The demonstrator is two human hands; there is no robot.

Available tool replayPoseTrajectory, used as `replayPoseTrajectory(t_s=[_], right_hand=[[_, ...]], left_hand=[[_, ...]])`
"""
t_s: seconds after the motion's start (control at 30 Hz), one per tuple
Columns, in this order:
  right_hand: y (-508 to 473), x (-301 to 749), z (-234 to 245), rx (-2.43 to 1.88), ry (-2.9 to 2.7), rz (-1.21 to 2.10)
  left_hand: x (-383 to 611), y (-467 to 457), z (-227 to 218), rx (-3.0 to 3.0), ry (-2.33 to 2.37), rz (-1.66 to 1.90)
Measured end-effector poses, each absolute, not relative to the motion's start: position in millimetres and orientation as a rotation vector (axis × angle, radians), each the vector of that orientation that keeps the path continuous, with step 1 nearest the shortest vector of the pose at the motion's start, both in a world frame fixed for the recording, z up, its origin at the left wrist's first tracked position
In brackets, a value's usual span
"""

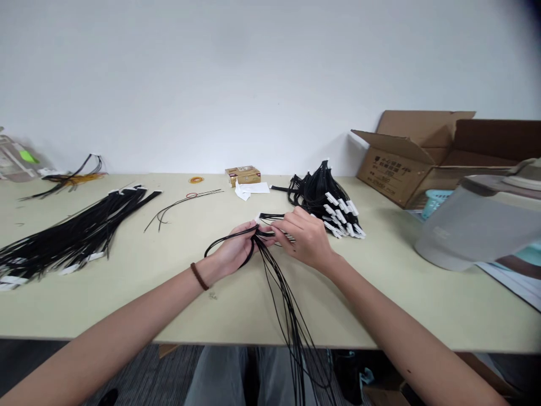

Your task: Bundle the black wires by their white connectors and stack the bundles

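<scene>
My left hand (236, 251) is closed around a bunch of thin black cables (287, 304) at the middle of the table. The bunch is folded at my fingers and trails down over the table's front edge. A dark band sits on that wrist. My right hand (306, 237) pinches the same bunch from the right, just beside the left fingers, where the cables' white connector ends (264, 217) stick out. A heap of bundled black cables with white connectors (327, 200) lies just behind my right hand.
A long spread of black cables (71, 237) lies at the left. A few loose cables (181, 204), a rubber band (196, 180) and a small brown box (243, 175) sit further back. An open cardboard box (422, 155) and a grey jug (473, 225) stand at the right.
</scene>
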State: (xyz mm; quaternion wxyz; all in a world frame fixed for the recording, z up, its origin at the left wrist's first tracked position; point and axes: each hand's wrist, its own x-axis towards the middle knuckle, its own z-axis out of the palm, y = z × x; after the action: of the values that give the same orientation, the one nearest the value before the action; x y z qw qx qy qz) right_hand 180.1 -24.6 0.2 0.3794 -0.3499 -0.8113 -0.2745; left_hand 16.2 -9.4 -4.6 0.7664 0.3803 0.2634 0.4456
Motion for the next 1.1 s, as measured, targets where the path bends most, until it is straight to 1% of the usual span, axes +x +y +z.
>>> replayPoseTrajectory(t_s=[1.1], right_hand=[[-25.9, 177.4, -0.3, -0.888, -2.104, -0.669]], left_hand=[[15.6, -9.9, -6.2, 0.860, 0.591, 0.946]])
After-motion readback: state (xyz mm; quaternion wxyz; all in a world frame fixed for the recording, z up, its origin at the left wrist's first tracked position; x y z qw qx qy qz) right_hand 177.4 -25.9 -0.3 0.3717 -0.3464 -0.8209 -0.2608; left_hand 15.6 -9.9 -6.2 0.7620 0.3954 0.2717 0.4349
